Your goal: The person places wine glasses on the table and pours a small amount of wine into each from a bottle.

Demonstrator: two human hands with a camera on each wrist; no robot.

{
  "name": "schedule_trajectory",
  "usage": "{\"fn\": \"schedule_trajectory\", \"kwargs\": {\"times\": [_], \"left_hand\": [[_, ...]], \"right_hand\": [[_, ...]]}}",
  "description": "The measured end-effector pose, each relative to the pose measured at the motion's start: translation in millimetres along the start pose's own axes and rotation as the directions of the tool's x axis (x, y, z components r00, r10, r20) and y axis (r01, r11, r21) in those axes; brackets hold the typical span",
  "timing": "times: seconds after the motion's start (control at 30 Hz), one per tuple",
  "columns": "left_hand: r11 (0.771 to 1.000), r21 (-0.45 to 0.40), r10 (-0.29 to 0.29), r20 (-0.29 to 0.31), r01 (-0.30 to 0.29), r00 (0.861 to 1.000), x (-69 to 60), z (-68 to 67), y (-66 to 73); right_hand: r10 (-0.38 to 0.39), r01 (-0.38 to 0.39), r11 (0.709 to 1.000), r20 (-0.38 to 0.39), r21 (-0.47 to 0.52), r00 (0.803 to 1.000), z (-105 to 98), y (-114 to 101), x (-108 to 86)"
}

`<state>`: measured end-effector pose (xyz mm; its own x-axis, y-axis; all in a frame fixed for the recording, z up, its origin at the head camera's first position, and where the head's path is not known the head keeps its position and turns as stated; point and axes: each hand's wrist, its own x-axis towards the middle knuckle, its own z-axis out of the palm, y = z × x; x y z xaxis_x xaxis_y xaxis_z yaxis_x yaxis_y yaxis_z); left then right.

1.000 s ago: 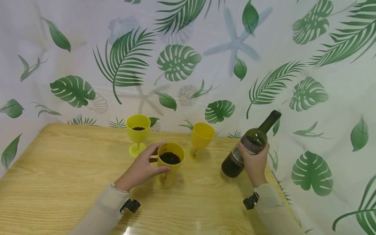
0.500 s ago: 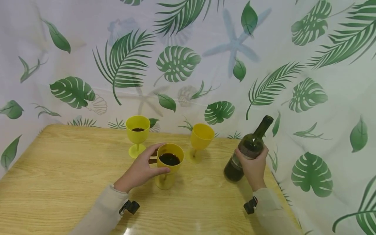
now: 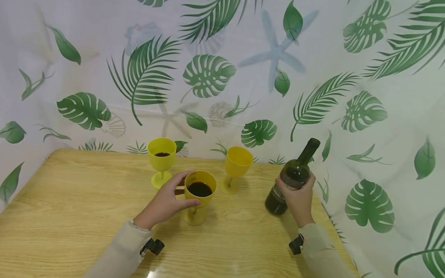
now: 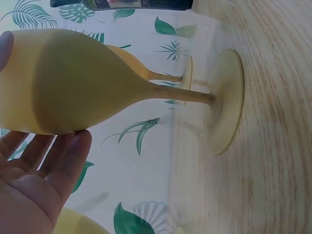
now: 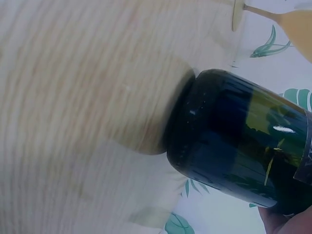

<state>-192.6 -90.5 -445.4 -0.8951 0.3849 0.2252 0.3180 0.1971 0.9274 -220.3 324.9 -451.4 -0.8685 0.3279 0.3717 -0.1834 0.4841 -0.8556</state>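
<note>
In the head view my left hand [image 3: 166, 201] holds the bowl of a yellow goblet [image 3: 200, 193] with dark liquid in it, fingers behind and thumb in front. The goblet's foot [image 4: 229, 102] stands on the table in the left wrist view. My right hand [image 3: 299, 199] grips a dark green bottle [image 3: 292, 177] around its body, its neck leaning up to the right. The bottle's base [image 5: 187, 122] is at the tabletop in the right wrist view, slightly tilted; whether it fully rests there I cannot tell.
Behind the held goblet stand a yellow goblet [image 3: 162, 156] with some dark liquid, at the left, and an orange-yellow goblet [image 3: 238, 162] with no liquid visible, at the right. The wooden table [image 3: 87, 200] meets a leaf-patterned curtain [image 3: 215, 34] at the back.
The bottle has come down to the table and its neck has shifted slightly left, with my right hand around it. My left hand and its goblet have stayed nearly in place.
</note>
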Motion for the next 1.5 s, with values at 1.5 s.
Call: {"fn": "schedule_trajectory", "kwargs": {"times": [1.5], "left_hand": [[1.0, 0.001, -0.001, -0.05, 0.001, 0.999, 8.5, 8.3, 2.5]], "right_hand": [[0.0, 0.0, 0.998, -0.009, 0.063, 1.0, -1, 10, -16.0]]}}
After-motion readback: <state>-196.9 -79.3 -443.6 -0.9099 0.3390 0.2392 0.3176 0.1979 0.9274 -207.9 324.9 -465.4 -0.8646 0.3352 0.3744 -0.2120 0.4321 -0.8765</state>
